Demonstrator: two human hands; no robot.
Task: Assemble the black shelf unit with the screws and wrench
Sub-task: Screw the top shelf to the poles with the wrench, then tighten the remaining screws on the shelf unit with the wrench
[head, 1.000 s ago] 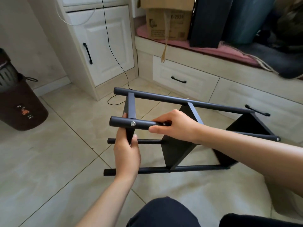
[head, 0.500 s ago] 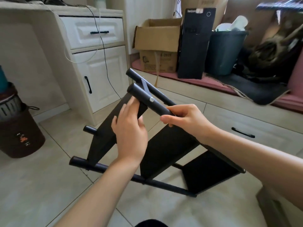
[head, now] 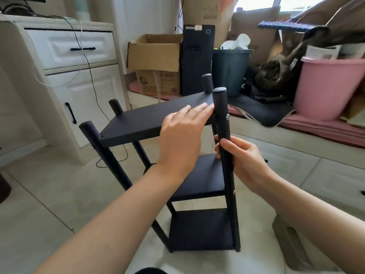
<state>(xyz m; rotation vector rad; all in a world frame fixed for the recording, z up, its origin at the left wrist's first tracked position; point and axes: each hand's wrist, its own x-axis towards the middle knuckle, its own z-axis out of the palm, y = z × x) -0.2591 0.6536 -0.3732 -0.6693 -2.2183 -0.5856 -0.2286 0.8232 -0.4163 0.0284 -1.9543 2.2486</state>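
The black shelf unit (head: 142, 123) stands nearly upright on the tiled floor, leaning slightly, with three black boards between four round black posts. My left hand (head: 181, 135) lies flat with straight fingers on the top board, fingertips against the near right post. My right hand (head: 240, 155) grips that near right post (head: 222, 107) just below the top board. A silver screw head (head: 227, 116) shows on this post at the top board's level, and another lower down. No wrench or loose screws are visible.
A white cabinet (head: 79, 91) with black handles and hanging cables stands at the left. Behind the shelf, a low platform holds cardboard boxes (head: 156, 56), a black box, a dark bin (head: 230, 70) and a pink bucket (head: 327, 86). Drawers run below the platform at the right.
The shelf unit has been tipped up from lying on its side to standing on its feet. My left hand moved from the board's edge onto the top board; my right hand kept hold of the post.
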